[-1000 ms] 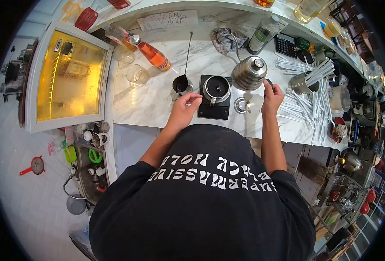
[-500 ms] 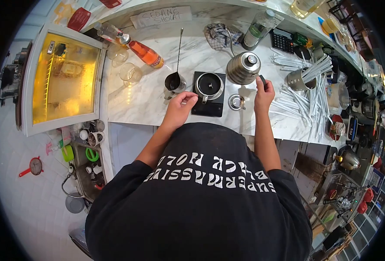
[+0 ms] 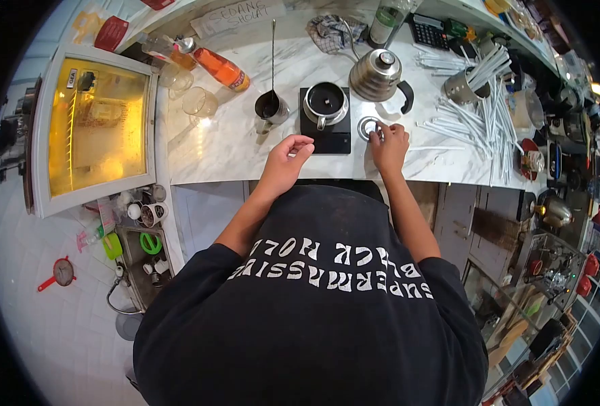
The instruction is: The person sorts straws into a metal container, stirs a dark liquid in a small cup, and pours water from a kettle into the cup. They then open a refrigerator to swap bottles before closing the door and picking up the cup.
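Note:
My left hand (image 3: pixel 288 162) hovers near the front left corner of a black scale (image 3: pixel 332 142), its fingers loosely curled together with nothing visible in them. On the scale sits a metal drip filter (image 3: pixel 322 122) with a handle, dark inside and a small knob in the middle. The fingers of my right hand (image 3: pixel 390 145) close on the edge of a small round metal lid (image 3: pixel 367 126) lying on the counter. Behind that lid stands a steel gooseneck kettle (image 3: pixel 376 76), its black handle free. Left of the scale is a metal pitcher (image 3: pixel 273 111) with a long spoon (image 3: pixel 273 57) in it.
Glasses (image 3: pixel 200 101) and an orange bottle (image 3: pixel 222 70) stand at the left, near a lit glass-door cabinet (image 3: pixel 100 128). Many white straws (image 3: pixel 473 128) lie around a metal holder (image 3: pixel 464 88) on the right. A checked cloth (image 3: pixel 330 35) lies behind the kettle.
My right hand has let go of the kettle's handle and moved left and down to the round lid. My left hand stays near the scale. The view has tilted slightly.

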A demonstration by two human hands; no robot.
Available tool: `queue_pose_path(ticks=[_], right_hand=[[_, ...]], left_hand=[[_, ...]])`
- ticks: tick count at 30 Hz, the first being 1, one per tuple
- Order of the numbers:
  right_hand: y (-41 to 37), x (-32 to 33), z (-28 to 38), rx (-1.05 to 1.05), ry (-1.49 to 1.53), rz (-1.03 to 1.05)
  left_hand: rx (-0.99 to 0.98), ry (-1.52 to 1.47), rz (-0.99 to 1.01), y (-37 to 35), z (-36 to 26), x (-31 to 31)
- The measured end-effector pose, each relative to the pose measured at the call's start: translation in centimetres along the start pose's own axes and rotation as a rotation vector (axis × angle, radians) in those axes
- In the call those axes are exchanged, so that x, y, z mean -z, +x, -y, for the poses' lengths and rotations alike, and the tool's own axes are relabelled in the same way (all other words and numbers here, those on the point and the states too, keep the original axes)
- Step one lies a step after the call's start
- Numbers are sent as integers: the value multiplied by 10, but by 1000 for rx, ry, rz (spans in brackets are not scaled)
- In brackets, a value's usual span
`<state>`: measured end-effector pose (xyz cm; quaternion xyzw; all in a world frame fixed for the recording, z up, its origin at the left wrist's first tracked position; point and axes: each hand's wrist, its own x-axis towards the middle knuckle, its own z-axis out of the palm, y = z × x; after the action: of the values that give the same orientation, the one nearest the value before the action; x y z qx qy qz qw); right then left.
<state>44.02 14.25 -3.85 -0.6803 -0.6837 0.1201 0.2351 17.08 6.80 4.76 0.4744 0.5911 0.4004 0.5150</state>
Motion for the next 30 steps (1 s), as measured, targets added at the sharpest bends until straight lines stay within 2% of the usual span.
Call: queue_pose_path(ticks=[4, 8, 14, 17, 21, 22, 25, 30], right_hand=[[-23, 9, 8, 58, -130, -30], [-62, 16, 12, -64, -124, 52], [-99, 20, 16, -234, -159, 63], [-106, 11, 8, -362, 63, -153], [-107, 15, -10, -741, 199, -85], [-108, 10, -16, -733, 157, -149], [-113, 10, -25, -801, 245, 86], [-112, 6, -19, -734, 343, 184]], left_hand=[[5, 1, 27, -12, 4, -2], [17, -15, 31, -21, 7, -1], [39, 7, 55, -29, 19, -5], [45, 8, 67, -32, 15, -7], [5, 21, 58, -29, 17, -4], [-7, 19, 62, -27, 19, -4], [-9, 0, 99, -23, 21, -8], [5, 25, 131, -25, 12, -16]])
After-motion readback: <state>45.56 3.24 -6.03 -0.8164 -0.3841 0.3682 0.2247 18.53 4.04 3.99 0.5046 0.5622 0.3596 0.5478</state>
